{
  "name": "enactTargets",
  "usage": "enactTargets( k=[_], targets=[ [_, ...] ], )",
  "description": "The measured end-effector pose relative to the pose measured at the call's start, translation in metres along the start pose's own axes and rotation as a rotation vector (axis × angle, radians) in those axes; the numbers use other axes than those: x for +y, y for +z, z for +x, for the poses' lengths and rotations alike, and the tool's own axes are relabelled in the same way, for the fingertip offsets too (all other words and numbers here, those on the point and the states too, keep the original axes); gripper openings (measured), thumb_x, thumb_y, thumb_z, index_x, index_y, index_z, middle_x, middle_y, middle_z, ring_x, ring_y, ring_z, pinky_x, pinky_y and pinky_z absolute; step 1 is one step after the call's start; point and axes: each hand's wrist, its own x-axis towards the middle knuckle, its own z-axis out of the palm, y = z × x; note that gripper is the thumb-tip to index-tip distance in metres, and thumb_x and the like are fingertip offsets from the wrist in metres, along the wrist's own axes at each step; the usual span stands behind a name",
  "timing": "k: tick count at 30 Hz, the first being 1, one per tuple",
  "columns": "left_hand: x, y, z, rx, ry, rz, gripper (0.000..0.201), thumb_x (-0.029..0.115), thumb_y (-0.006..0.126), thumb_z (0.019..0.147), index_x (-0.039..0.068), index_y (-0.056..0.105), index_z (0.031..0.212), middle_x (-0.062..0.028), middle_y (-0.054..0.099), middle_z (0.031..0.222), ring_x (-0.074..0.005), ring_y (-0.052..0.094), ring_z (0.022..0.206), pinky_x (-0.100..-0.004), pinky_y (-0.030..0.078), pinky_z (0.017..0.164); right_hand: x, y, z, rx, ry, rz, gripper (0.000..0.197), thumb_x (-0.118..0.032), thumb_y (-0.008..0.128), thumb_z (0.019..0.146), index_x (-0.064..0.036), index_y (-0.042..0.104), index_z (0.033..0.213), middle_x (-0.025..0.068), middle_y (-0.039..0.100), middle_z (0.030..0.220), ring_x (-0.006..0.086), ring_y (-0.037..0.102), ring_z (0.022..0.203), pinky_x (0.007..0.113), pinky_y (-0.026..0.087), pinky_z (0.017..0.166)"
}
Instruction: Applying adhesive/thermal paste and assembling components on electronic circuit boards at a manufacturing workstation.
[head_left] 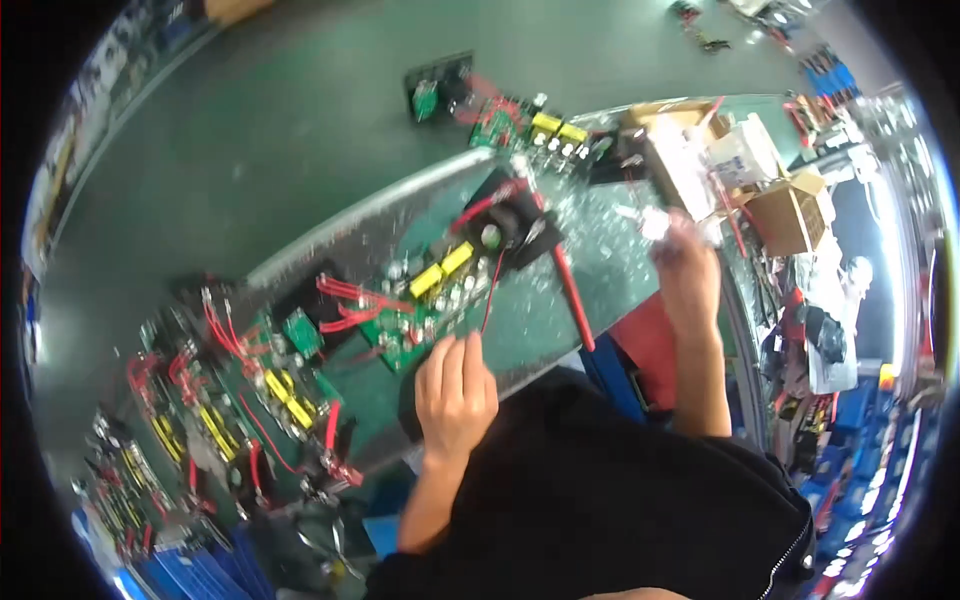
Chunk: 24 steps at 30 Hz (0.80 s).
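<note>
My left hand (456, 392) is at the near edge of the workbench (540, 330), its fingers bent and pressed together against the near side of a green circuit board (400, 345). Its thumb and anything in its grip are hidden. The board carries yellow blocks (441, 271), red wires and a black plate (515, 225) with a thick red cable. One thin red wire (495, 290) runs down close to my left fingertips. Over the bench's right part, my right hand (690, 270) is raised, blurred by motion, fingers closed around a shiny pale thing (653, 223) too smeared to name.
Similar circuit boards (290, 400) with red wires line the bench to the left. A red rod-like piece (572, 298) lies right of the near board. Beyond sits another wired board (500, 125). Cardboard boxes (790, 215) stand at the right, near blue bins (860, 420).
</note>
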Motion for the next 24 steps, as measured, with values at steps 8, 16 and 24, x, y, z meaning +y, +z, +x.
enactTargets(
  k=[8, 16, 24],
  targets=[
    [-0.004, 0.001, -0.014, -0.001, 0.018, 0.033, 0.030, 0.002, 0.062, 0.083, -0.002, 0.065, 0.113, -0.0153, 0.063, 0.103, -0.0344, 0.062, 0.103, -0.0447, 0.051, 0.089, 0.043, -0.021, -0.016, -0.031, 0.394, 0.472, 0.035, -0.015, 0.067, 0.093, 0.0101, 0.056, 0.116, 0.0109, 0.068, 0.094, 0.0166, 0.066, 0.083, 0.032, 0.055, 0.077],
    [-0.003, -0.001, -0.009, 0.031, 0.043, 0.106, 0.027, 0.002, 0.062, 0.084, -0.001, 0.066, 0.111, -0.0122, 0.065, 0.102, -0.0308, 0.063, 0.102, -0.0421, 0.052, 0.087, 0.038, -0.038, -0.030, 0.196, -0.178, -0.593, 0.063, -0.018, 0.071, 0.088, 0.0103, 0.042, 0.136, 0.0223, 0.064, 0.103, 0.0283, 0.065, 0.084, 0.037, 0.053, 0.076],
    [-0.001, 0.002, -0.013, 0.092, -0.032, -0.001, 0.019, 0.000, 0.063, 0.080, -0.003, 0.060, 0.099, -0.0184, 0.060, 0.098, -0.0379, 0.059, 0.095, -0.0454, 0.050, 0.084, -0.023, 0.033, -0.030, -0.184, -0.382, -0.287, 0.049, -0.023, 0.073, 0.087, -0.0004, 0.056, 0.127, 0.0204, 0.060, 0.108, 0.0312, 0.061, 0.094, 0.041, 0.050, 0.080]
  ],
)
